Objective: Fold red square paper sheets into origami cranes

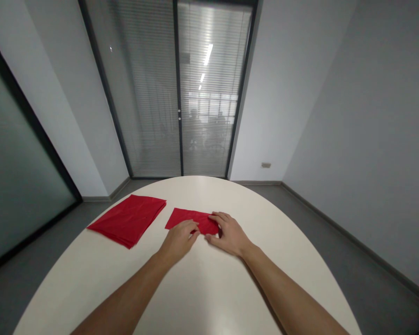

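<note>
A folded red sheet [192, 216], thin like paper or cloth, lies as a narrow strip across the table in front of me. My left hand [180, 239] is at its near edge, the fingers curled in and thumb and fingertips close together on that edge. Over the strip's right end is my right hand [230, 233], its fingers stretched out on the red surface and the thumb held apart on the near side. Left of the strip rests a stack of larger red sheets [131, 219], lightly creased, with layered edges showing.
Both forearms rest over a round white table [202, 288]. Behind it stand glass panels with blinds [153, 93] in dark frames. Plain walls rise on both sides, with a small socket plate [266, 165] low on the back wall.
</note>
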Demonstrator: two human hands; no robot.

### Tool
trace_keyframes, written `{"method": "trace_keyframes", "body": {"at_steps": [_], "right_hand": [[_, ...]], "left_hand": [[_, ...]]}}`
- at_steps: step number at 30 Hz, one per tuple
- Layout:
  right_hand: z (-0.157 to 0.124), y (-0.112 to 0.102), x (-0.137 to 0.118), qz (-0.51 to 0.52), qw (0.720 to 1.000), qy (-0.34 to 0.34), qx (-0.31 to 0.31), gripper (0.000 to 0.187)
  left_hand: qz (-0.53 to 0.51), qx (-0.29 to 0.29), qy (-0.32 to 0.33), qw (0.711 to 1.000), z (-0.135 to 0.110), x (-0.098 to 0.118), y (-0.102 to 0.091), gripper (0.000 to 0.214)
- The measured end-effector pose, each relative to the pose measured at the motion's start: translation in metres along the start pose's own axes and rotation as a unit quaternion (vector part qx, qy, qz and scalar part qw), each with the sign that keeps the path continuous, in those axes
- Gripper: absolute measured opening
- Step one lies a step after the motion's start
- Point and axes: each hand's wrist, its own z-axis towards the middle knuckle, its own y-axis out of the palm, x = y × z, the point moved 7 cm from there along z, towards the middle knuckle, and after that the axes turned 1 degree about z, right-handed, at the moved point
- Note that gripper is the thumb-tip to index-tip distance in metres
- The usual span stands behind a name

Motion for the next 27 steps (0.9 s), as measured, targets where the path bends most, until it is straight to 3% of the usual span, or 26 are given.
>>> {"method": "trace_keyframes", "body": {"at_steps": [4, 10, 18, 27], "right_hand": [[0.001, 0.000, -0.002, 0.017, 0.999, -0.029, 0.014, 0.056], [0.004, -0.003, 0.004, 0.034, 0.998, -0.017, 0.040, 0.019], [0.006, 0.000, 0.019, 0.048, 0.997, 0.024, 0.050, 0.021], [0.006, -0.004, 0.020, 0.090, 0.993, 0.040, 0.065, 0.023]], "left_hand": [[-0.001, 0.005, -0.003, 1.000, 0.000, 0.001, 0.000, 0.017], [0.001, 0.024, -0.024, 0.999, -0.001, 0.001, -0.006, 0.021], [0.034, 0.031, -0.053, 0.998, -0.001, -0.001, -0.008, 0.011], [0.056, 0.051, -0.077, 0.994, -0.001, -0.005, -0.014, 0.015]]}}
